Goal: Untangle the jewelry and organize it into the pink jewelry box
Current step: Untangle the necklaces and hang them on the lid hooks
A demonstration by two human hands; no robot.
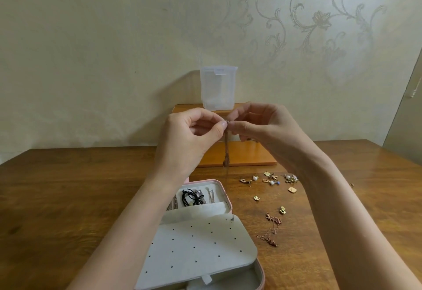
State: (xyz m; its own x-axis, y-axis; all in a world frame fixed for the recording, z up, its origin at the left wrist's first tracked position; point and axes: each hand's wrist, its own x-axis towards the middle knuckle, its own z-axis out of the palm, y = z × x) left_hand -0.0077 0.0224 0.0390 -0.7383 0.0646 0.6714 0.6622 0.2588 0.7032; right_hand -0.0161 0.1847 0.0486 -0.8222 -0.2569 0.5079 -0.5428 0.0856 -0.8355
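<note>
Both hands raised: left hand (pixel 191 134), right hand (pixel 262 125) fingers pinch top of hanging chain (pixel 226 150).

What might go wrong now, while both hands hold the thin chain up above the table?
The chain hangs from a pinch between the left hand and the right hand; its bunched lower end may be a knot, and pulling could tighten it. If the fingers slip, it might drop beside the pink jewelry box or onto the loose earrings and tangle again. The second chain lies near the right forearm, which could sweep it.
</note>
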